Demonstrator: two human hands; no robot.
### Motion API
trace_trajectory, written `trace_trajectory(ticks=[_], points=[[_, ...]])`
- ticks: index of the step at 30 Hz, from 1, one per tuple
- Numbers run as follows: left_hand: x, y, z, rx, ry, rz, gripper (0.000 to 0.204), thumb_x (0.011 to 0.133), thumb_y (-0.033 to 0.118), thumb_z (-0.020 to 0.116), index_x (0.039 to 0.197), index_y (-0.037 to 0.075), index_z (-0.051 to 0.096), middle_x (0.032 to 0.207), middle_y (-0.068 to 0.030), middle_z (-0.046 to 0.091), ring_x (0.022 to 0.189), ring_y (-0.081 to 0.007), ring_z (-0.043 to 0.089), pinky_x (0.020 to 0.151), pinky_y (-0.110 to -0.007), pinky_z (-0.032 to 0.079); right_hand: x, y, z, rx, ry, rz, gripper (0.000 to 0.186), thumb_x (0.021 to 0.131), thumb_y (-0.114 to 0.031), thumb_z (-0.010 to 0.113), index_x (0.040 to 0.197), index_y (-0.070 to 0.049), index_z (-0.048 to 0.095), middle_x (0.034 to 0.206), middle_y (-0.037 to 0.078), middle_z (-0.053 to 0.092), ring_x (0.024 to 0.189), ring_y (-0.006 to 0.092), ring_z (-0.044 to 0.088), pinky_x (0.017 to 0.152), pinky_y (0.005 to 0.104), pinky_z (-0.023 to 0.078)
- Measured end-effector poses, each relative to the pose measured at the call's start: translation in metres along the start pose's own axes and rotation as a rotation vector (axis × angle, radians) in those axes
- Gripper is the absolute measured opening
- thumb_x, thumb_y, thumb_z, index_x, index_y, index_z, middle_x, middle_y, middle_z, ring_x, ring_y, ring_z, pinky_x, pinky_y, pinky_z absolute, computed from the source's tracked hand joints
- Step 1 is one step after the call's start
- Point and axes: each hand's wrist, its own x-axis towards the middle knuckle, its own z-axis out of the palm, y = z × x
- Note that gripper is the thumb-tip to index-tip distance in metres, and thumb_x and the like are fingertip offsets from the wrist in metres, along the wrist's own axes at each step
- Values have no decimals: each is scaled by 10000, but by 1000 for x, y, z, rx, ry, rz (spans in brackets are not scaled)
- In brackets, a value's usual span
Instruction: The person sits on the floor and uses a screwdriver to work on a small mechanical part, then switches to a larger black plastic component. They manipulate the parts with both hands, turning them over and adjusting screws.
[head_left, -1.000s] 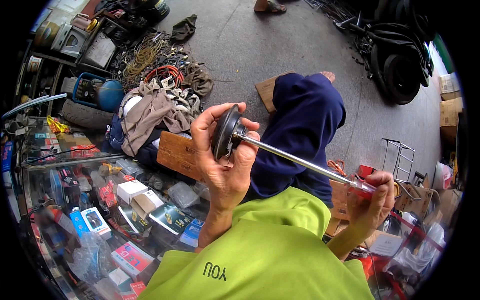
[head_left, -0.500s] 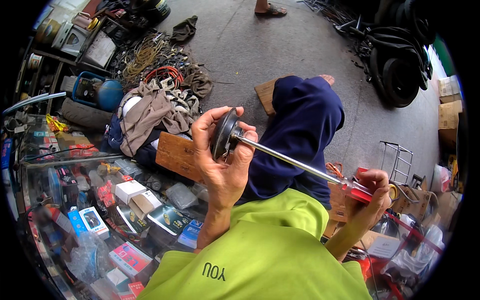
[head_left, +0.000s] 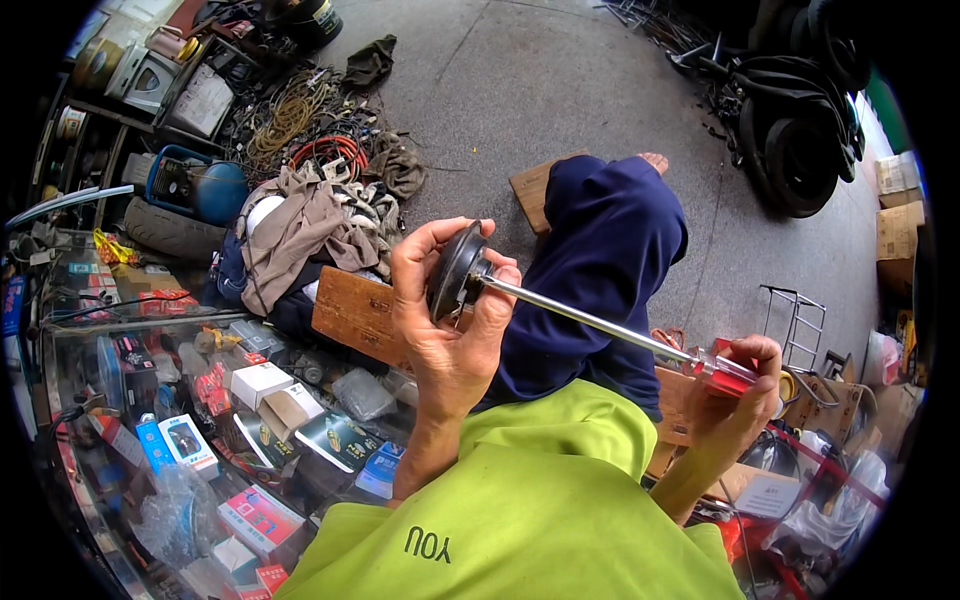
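Note:
My left hand (head_left: 447, 330) grips a round black disc-shaped part (head_left: 455, 270), held up on edge in front of me. My right hand (head_left: 737, 400) holds the red handle of a long screwdriver (head_left: 590, 318). Its silver shaft runs up and left, and its tip meets the middle of the black part. I wear a lime green shirt and dark blue trousers, and my raised knee sits behind the shaft.
A glass display case (head_left: 200, 420) full of small boxes stands at my left. A wooden board (head_left: 352, 312) lies beyond it. Clothes, cables and a blue tank (head_left: 195, 187) pile up at the back left. Tyres (head_left: 790, 150) lie at the back right, cardboard boxes at right.
The screwdriver handle in my right hand has shifted slightly along with the hand; the black part stays in my left hand at the shaft's tip.

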Motion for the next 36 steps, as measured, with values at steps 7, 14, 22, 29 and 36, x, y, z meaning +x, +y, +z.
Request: trace_trajectory(ticks=[7,14,22,29,36], points=[[1,2,-1,-4,7,3,445,820,44,674,1193,10,433,1061,-123,573,851,-93,574,775,-230,502,3,2,-7,-104,-85,-139,355,832,-206,700,958,27,463,795,128,520,499,97,481,405,203,372],[-1,4,4,-24,10,-16,448,817,40,674,1192,6,432,1058,-127,574,851,-96,577,777,-235,504,4,-1,1,-94,-60,-107,460,830,-299,679,1045,41,456,751,125,534,496,137,538,451,206,429],[-1,3,4,-42,30,-26,443,817,41,674,1186,-1,434,1056,-121,574,850,-95,577,773,-237,507,3,2,-6,-240,-7,-71,388,889,-303,640,1062,2,473,739,59,526,474,72,452,423,198,346],[-2,2,4,-46,10,-41,440,825,55,668,1189,-4,429,1069,-120,565,852,-94,574,766,-236,511,7,-2,-1,94,-72,-11,424,871,-302,659,1086,2,456,822,66,509,623,123,569,529,202,489],[-3,3,5,-51,19,-43,462,823,54,669,1204,-4,415,1074,-122,560,854,-97,573,768,-235,510,3,-6,-9,-41,-48,1,330,895,-236,615,1059,9,467,821,76,520,609,108,520,511,185,454]])
